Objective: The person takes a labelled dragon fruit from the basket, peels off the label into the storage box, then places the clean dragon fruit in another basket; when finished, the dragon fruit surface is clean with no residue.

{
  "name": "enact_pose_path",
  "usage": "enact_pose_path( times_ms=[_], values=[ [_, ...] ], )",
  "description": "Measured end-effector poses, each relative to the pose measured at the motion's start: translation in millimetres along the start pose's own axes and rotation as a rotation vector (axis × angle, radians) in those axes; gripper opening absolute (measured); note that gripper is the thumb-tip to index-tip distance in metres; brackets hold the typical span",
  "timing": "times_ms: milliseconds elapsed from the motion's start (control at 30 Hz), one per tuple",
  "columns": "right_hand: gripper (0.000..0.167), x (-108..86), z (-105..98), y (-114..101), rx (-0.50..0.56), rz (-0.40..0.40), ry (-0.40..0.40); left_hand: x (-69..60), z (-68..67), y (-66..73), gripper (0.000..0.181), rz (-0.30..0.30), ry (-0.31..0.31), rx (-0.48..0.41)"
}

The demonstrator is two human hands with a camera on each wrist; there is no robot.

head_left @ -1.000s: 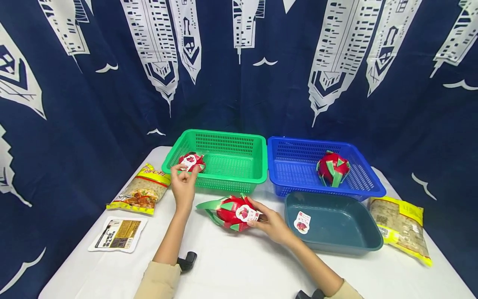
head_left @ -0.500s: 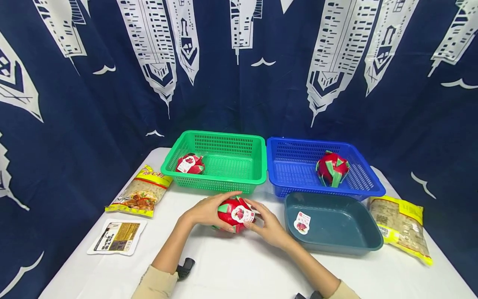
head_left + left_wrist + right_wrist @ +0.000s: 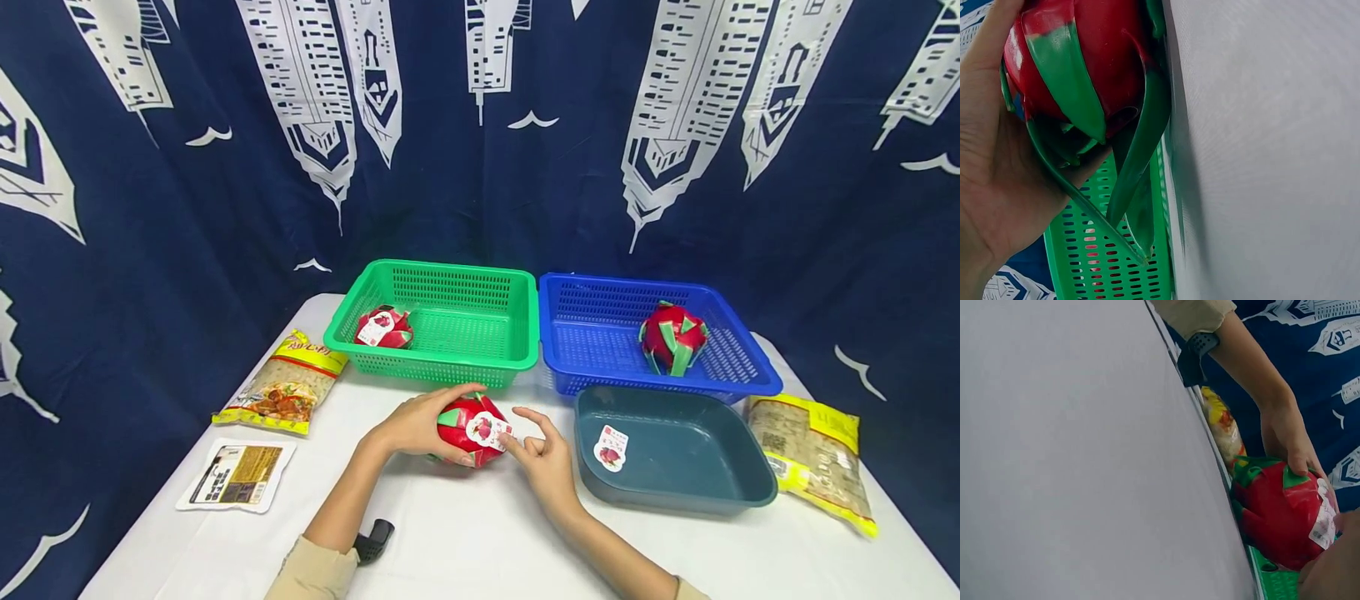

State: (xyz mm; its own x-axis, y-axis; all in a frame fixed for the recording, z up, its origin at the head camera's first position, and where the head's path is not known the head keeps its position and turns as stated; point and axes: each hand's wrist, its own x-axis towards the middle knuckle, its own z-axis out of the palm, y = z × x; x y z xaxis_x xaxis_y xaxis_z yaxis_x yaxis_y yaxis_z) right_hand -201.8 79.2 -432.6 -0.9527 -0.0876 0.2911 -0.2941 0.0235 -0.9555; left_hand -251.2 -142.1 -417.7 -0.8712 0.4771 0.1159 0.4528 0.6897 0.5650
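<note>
A red dragon fruit with green scales [image 3: 457, 417] lies on the white table in the head view, a white label [image 3: 489, 431] on its right part. My left hand [image 3: 420, 427] grips it from the left, fingers over the top and thumb low in front; the left wrist view shows the palm [image 3: 997, 175] behind its long green leaves [image 3: 1138, 150]. At the label's right edge, my right hand [image 3: 546, 462] touches the label with its thumb, index finger bent above and apart from it. In the right wrist view, part of this hand [image 3: 1335, 569] covers the lower right corner.
A green basket [image 3: 450, 363] holds a labelled dragon fruit [image 3: 393, 335]; a blue basket [image 3: 592, 379] holds another [image 3: 667, 333]. The dark teal tray [image 3: 675, 500] has a label [image 3: 611, 448] at its left. Yellow bags [image 3: 288, 379] [image 3: 813, 450] and a flat white pack [image 3: 236, 475] lie at the sides.
My left hand has come from the dragon fruit in the green basket to the front one and grips it. My right hand has loosened from its right end, the thumb now at the label.
</note>
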Motion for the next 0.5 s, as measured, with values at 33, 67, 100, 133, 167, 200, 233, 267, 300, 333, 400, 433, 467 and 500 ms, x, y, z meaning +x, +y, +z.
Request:
enact_pose_path(
  times_ms=[33, 67, 100, 133, 167, 200, 233, 267, 300, 333, 400, 433, 467, 500],
  values=[
    [0.044, 0.4, 0, 6, 0.018, 0.018, 0.012, 0.2, 0.1, -0.1, 0.096, 0.001, 0.001, 0.0],
    [0.044, 0.9, 1, 11, 0.035, 0.033, 0.025, 0.5, 0.2, -0.3, 0.096, 0.004, 0.003, -0.001],
    [0.043, 1.4, 1, 17, 0.044, 0.049, 0.041, 0.5, 0.4, -0.5, 0.096, 0.005, 0.003, -0.002],
    [0.042, 1.9, 2, 21, 0.054, 0.065, 0.054, 0.7, 0.4, -0.7, 0.096, 0.005, 0.003, -0.001],
    [0.04, 2.3, 2, 25, 0.063, 0.083, 0.071, 0.6, 0.6, -1.0, 0.096, 0.007, 0.003, -0.003],
    [0.038, 2.7, 3, 28, 0.065, 0.091, 0.086, 0.5, 0.6, -1.2, 0.096, 0.009, 0.002, -0.005],
    [0.036, 3.0, 4, 30, 0.067, 0.1, 0.1, 0.4, 0.6, -1.4, 0.096, 0.01, 0.002, -0.004],
    [0.034, 3.1, 4, 31, 0.068, 0.105, 0.112, 0.2, 0.7, -1.6, 0.095, 0.01, 0.002, -0.005],
    [0.034, 3.1, 4, 32, 0.074, 0.112, 0.119, 0.1, 0.7, -1.8, 0.095, 0.011, 0.002, -0.002],
    [0.032, 3.2, 5, 32, 0.082, 0.116, 0.128, 0.1, 0.7, -1.8, 0.095, 0.011, 0.004, 0.002],
    [0.03, 3.7, 5, 32, 0.104, 0.132, 0.141, 0.1, 0.6, -1.6, 0.095, 0.009, 0.005, 0.003],
    [0.029, 4.1, 5, 32, 0.118, 0.144, 0.144, 0.1, 0.7, -1.5, 0.095, 0.007, 0.006, 0.004],
    [0.029, 4.3, 4, 32, 0.131, 0.155, 0.145, 0.1, 0.6, -1.2, 0.095, 0.005, 0.007, 0.003],
    [0.029, 4.7, 4, 31, 0.143, 0.168, 0.145, 0.1, 0.6, -1.0, 0.095, 0.004, 0.008, 0.001]
  ],
)
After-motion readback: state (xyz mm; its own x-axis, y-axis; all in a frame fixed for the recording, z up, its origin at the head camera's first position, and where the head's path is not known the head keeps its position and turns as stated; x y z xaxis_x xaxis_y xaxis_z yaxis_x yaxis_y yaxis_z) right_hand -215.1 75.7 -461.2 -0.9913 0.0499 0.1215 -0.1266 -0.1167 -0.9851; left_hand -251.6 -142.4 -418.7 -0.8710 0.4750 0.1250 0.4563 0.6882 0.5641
